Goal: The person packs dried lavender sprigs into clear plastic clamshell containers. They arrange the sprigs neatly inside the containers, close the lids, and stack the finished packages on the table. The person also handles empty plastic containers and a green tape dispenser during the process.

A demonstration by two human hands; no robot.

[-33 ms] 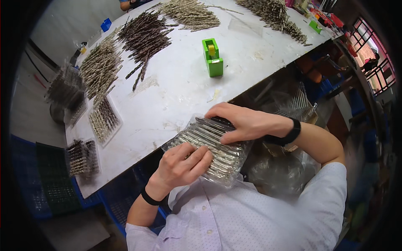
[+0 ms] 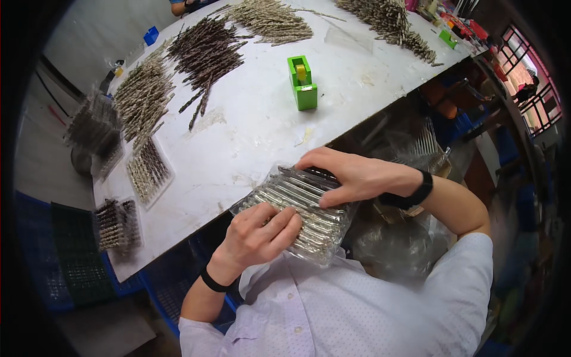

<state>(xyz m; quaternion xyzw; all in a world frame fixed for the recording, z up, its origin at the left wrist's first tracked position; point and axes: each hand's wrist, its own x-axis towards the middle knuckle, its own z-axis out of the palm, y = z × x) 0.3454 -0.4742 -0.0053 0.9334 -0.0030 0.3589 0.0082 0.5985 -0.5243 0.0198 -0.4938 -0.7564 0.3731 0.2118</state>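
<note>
A clear ridged plastic tray (image 2: 324, 241) is held at a tilt over my lap, by the table's near edge. Thin sticks lie in its grooves, pale toward my body and dark at the far side. My left hand (image 2: 259, 235) is closed, fingers curled over the tray's near left part, with the fingertips hidden. Across the far right part reaches my right hand (image 2: 360, 178), its fingers bent over the upper edge and its thumb on the tray. Both wrists carry black bands.
A green tape dispenser (image 2: 303, 83) stands on the white table (image 2: 250, 119). Piles of dark twisted sticks (image 2: 208, 50) and pale ones (image 2: 143, 89) lie beyond. Filled trays (image 2: 148, 169) sit at left. Clear plastic bags (image 2: 398, 247) are at my right. Another person's arm (image 2: 178, 7) shows at the far edge.
My right hand has shifted slightly to the right over the tray. My left hand and the tray look unchanged.
</note>
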